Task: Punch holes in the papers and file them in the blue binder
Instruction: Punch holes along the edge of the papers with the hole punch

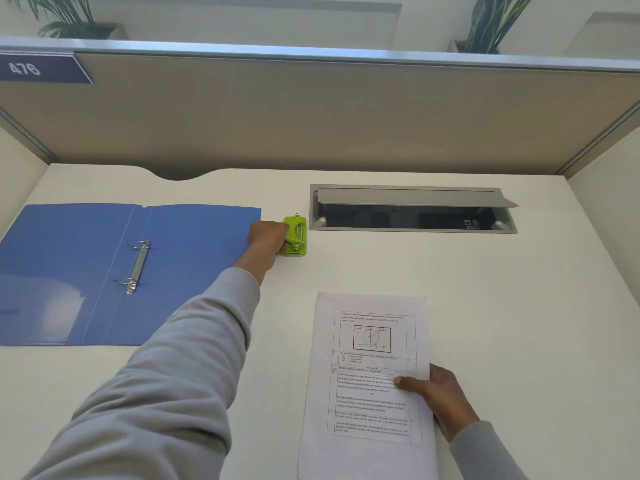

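On white desk (519, 289) 476, left hand (266, 237) tight around punch (297, 235), right hand (440, 396) around papers (370, 358).

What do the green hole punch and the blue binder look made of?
The green hole punch: likely moulded plastic, matte lime shell, metal parts on top. The blue binder: seemingly plastic sheet, slight sheen, creased spine folds. Its ring mechanism: shiny silver metal.

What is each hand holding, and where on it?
Left hand grips the green hole punch by its left side; right hand pinches the papers at their right edge, thumb on top.
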A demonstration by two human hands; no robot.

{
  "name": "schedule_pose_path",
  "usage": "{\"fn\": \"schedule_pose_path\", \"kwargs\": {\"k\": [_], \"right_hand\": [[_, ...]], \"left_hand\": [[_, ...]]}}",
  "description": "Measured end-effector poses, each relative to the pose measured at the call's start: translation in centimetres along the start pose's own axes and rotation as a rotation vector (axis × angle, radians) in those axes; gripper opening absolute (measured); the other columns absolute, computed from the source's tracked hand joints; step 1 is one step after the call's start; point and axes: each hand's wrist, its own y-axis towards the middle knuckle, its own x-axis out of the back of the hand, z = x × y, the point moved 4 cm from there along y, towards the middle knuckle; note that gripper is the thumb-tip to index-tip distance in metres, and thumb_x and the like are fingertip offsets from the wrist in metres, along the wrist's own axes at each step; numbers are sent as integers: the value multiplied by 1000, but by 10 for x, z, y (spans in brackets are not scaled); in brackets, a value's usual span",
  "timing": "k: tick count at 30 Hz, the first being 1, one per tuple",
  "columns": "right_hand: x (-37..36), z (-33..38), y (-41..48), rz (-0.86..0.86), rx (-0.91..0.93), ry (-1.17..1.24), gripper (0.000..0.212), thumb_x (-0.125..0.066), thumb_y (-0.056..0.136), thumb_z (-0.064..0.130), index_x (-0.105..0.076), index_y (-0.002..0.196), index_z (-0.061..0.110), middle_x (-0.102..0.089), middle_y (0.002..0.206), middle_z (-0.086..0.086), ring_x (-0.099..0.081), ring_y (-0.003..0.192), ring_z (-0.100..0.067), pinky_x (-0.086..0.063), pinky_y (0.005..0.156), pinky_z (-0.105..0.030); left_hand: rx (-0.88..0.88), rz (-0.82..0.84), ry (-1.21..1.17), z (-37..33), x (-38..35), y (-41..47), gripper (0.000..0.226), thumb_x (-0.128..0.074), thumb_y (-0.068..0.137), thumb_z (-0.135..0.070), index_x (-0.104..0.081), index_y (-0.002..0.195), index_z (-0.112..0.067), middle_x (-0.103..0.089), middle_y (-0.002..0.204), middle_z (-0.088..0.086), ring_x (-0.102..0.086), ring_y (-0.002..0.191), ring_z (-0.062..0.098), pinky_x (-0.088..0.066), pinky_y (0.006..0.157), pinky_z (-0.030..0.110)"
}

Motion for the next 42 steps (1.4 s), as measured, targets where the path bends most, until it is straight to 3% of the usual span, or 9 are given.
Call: {"fn": "schedule_pose_path", "kwargs": {"k": [7, 13, 17, 28, 31, 42], "right_hand": [[0, 2, 2, 1, -8, 10, 31, -80, 75, -5, -74, 104, 3, -80, 95, -13, -78, 85, -33, -62, 82, -49], [0, 1, 3, 2, -21, 18, 31, -80, 73, -7, -75, 102, 2, -79, 96, -14, -77, 87, -35, -60, 87, -54], [0, 3, 4, 9, -29, 30, 33, -79, 72, -9, -74, 103, 0, -79, 95, -15, -77, 86, -35, -62, 81, -48], [-3, 6, 1, 11, -39, 58, 32, -78, 72, -11, -73, 102, -1, -78, 99, -19, -75, 92, -39, -62, 79, -47], [-3, 5, 1, 19, -48, 61, 37, -78, 71, -12, -72, 108, -5, -76, 103, -22, -73, 96, -41, -58, 89, -55], [-3, 7, -3, 52, -64, 40, 42, -75, 74, -13, -68, 115, -5, -73, 112, -23, -71, 103, -43, -58, 87, -52]], "left_hand": [[2, 93, -102, 11, 5, 0, 11, -70, 92, -13, -65, 82, -12, -64, 86, 10, -61, 63, 20, -62, 88, 42], [-64, 174, -167, 26, 26, -34, 4, -68, 94, -11, -68, 91, -8, -66, 87, 12, -64, 70, 19, -59, 67, 27], [-70, 194, -226, 57, 49, -61, 7, -69, 93, -9, -71, 87, -9, -67, 91, 16, -65, 76, 22, -57, 59, 24], [34, 204, -256, 162, 95, -147, 8, -70, 93, -10, -73, 86, -7, -73, 83, 13, -68, 74, 20, -56, 66, 28], [52, 201, -282, 175, 99, -160, 6, -70, 93, -11, -73, 89, -7, -74, 83, 12, -69, 75, 20, -56, 67, 29], [63, 201, -277, 199, 103, -180, 5, -71, 92, -10, -74, 90, -6, -73, 84, 13, -69, 76, 20, -57, 63, 26]]}}
